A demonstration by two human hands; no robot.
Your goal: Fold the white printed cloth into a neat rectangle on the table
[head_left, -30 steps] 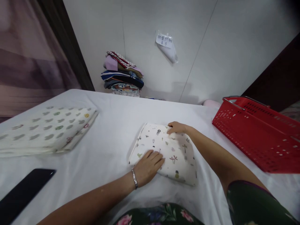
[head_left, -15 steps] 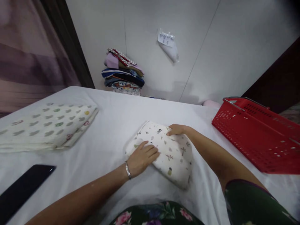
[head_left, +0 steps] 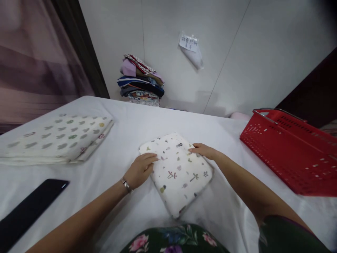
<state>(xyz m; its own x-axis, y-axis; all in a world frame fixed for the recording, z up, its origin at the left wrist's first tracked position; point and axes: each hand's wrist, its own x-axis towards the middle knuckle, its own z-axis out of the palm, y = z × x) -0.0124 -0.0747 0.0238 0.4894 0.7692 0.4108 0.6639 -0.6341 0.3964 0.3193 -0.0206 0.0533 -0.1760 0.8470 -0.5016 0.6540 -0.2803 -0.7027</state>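
A folded white cloth (head_left: 179, 172) printed with small palm trees, pineapples and leaves lies in front of me, turned cornerwise with one corner toward my body. My left hand (head_left: 140, 168) is at its left edge, fingertips over the top and thumb by the side. At the upper right edge, my right hand (head_left: 206, 151) grips the cloth between thumb and fingers. What the right fingers do beneath the edge is hidden.
A larger folded cloth (head_left: 63, 137) with grey, green and red prints lies at left, behind a black phone-like slab (head_left: 34, 203). A red plastic basket (head_left: 286, 154) stands at right on the white-covered table (head_left: 126, 119). Folded clothes (head_left: 142, 80) are stacked by the wall.
The folded cloth has turned, and its near corner has swung left toward my middle. My left hand has moved from the cloth's top to its left edge; my right hand stays at the upper right edge.
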